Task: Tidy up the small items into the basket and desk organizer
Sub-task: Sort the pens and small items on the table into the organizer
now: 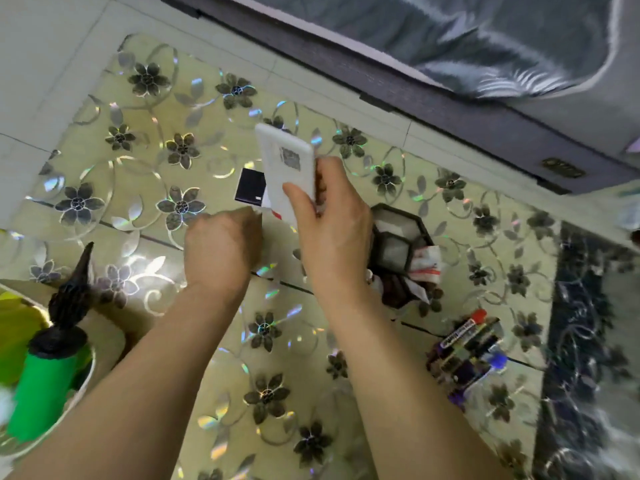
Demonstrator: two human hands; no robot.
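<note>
The basket sits at the near left edge of the table; only part of its pale rim shows, and a green bottle with a dark spray head stands in it. Right of it, your left hand is down on the flowered table cover, fingers curled at a small white thing with a red mark; the picture is blurred there, so I cannot tell if you pinch it already. Just beyond lies a flat black case. Your right hand is lifted and grips a white flat device, thumb across its face and fingers behind. The two hands are apart. Right of this hand stands the dark desk organizer, with papers in its near side, and nearer on the right lie some markers.

I judge the step is to put the device away. It looks too wide for the organizer cells, so carry it to the basket. Keep the grip firm, cross over your left arm, not under it, and lay the device flat beside the bottle so the bottle does not tip. Let the left hand close fully on its item before lifting.
</note>
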